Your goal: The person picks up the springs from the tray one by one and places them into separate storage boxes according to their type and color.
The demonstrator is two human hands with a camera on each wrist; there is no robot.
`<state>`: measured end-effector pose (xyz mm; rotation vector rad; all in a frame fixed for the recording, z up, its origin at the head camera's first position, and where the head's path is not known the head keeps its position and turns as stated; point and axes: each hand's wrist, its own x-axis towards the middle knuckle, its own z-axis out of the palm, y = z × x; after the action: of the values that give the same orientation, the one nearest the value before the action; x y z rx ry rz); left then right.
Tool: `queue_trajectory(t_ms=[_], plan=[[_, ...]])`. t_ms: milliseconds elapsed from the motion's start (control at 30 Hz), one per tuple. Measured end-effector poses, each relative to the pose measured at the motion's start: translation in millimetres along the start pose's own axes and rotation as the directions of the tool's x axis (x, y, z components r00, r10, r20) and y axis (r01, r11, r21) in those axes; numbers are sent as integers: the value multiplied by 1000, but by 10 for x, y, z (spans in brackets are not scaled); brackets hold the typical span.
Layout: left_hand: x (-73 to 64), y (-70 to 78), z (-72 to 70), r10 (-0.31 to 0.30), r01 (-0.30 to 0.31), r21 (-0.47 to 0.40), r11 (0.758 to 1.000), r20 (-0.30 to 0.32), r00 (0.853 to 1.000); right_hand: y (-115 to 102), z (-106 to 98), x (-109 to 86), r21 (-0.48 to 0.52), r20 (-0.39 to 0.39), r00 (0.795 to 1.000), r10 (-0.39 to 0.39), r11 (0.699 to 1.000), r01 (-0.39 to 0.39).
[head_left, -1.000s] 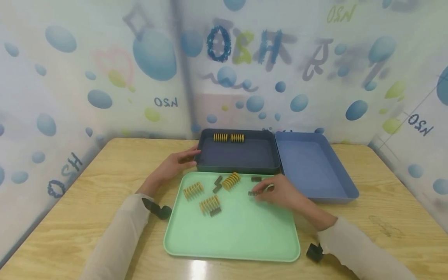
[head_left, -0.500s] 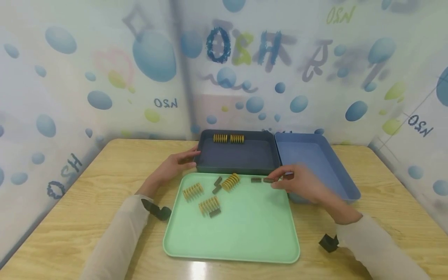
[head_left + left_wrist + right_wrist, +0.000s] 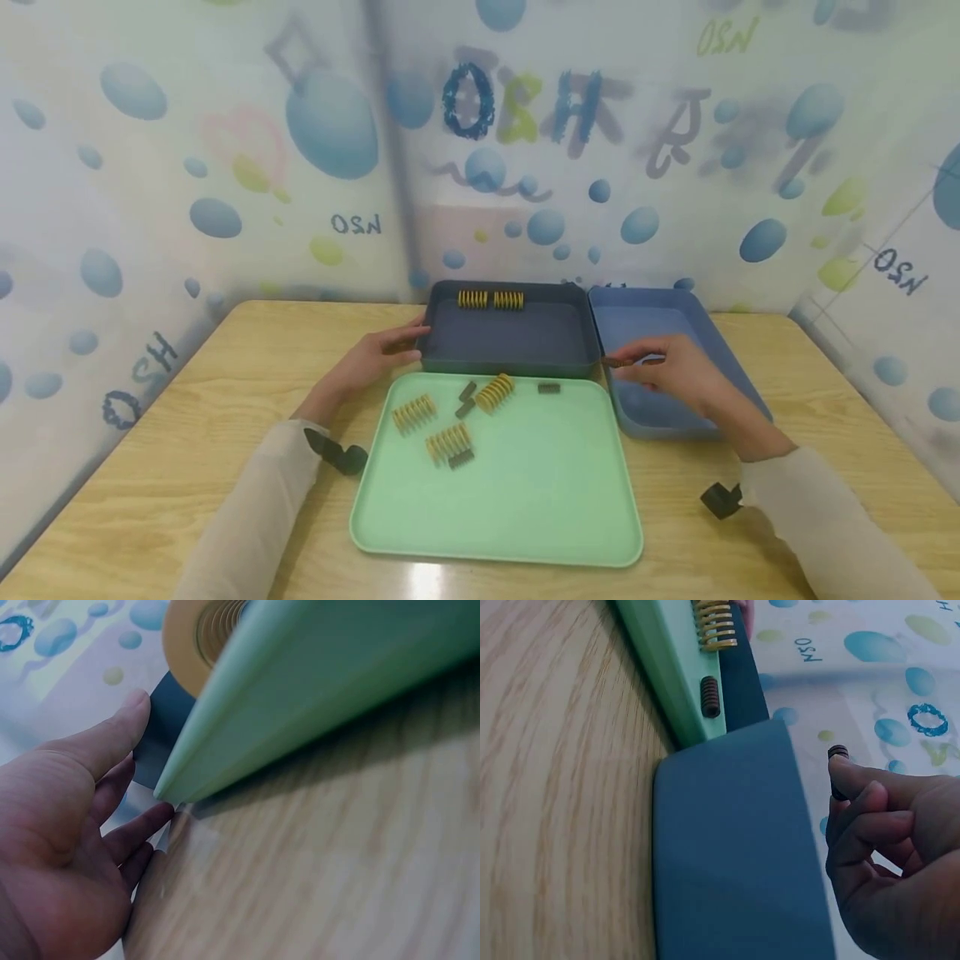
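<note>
The right hand (image 3: 671, 367) has just lifted a small dark spring (image 3: 615, 362) away from the far right corner of the green tray (image 3: 525, 492) and carried it over the left side of the blue tray (image 3: 652, 317), near where that meets the dark tray (image 3: 517, 342). So one more piece is off the green tray, and I judge the transfer to be under way but not finished, since the spring is held up and not set down. The right thumb and forefinger pinch it; the right wrist view shows its ends poking out past the fingers, above the blue wall. The left hand (image 3: 371, 362) grips nothing: its fingers are loosely extended, touching the left edge of the dark tray. The held spring looks short, slim and dark brown, its coils closely wound. Four more like it lie on the green tray: one alone by the far rim (image 3: 549, 388), a pair (image 3: 466, 400) beside a large yellow spring (image 3: 495, 392), and one against another yellow spring (image 3: 448, 442). A third yellow spring (image 3: 414, 412) lies to the left, while two brighter yellow springs (image 3: 508, 300) stand end to end along the dark tray's back wall
</note>
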<state>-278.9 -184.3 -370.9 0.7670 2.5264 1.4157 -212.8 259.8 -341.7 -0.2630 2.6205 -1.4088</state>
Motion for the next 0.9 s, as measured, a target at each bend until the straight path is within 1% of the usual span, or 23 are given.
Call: queue_trajectory(t_ms=[133,300,467,700,900], plan=[[-3,-23,0,-10,10,-32,999,5,1000,49,7,40,0,-2,1000,-1,1000,1],[-4,-33,5,2,-2,1,1000,6,1000,68,-1,90,-1,0,1000,-3,1000,3],[3,-31,4,4,-4,-9,1000,18,1000,55,-61,140,0,-17,999,30,1000,-30],[7,-7,11,-1,1,-5,1000,26,1000,52,-211,254,-102,-12,999,44,994,-45],[18,-10,6,-11,11,-1,1000,37,999,61,-314,336,-161,-5,998,64,985,-64]])
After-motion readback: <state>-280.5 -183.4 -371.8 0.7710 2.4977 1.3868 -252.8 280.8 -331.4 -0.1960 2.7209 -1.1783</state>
